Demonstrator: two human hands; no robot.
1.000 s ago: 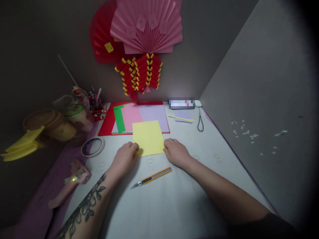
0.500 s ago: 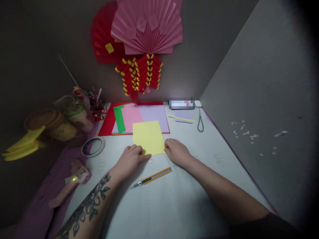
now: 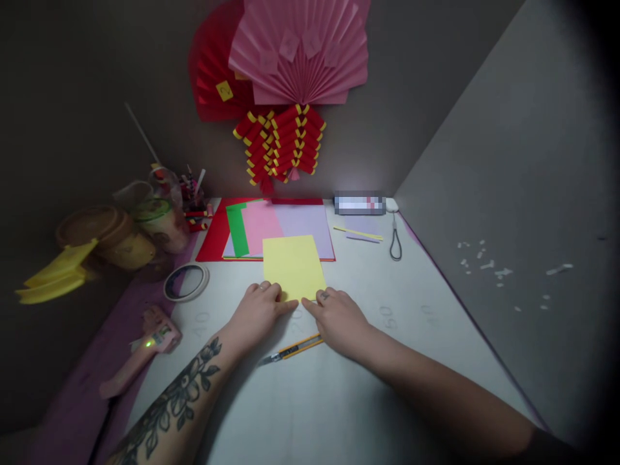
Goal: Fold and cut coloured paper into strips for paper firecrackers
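Observation:
A yellow sheet of paper [image 3: 293, 261] lies on the white tabletop, its far part over the stacked coloured sheets. My left hand [image 3: 259, 316] holds the near left corner, fingers curled on top and thumb along the near edge. At the near right corner, my right hand [image 3: 341, 320] has its fingers bent on the paper and its thumb close to the left thumb. A yellow-orange utility knife [image 3: 293, 349] lies just below the paper with its blade toward the left. The right hand covers the knife's right end.
Coloured sheets [image 3: 305, 223] lie at the back. To the left are a tape roll [image 3: 167, 284], a pink glue gun [image 3: 140, 355] with a green light, and lidded cups [image 3: 159, 223]. Thin paper strips [image 3: 358, 234] and a corded loop [image 3: 396, 245] lie back right. Paper fans [image 3: 303, 58] hang on the wall.
My right hand has moved from the paper's right side to its near edge, beside the left thumb, now covering the knife's end. The left hand stays at its corner. The view has shifted slightly.

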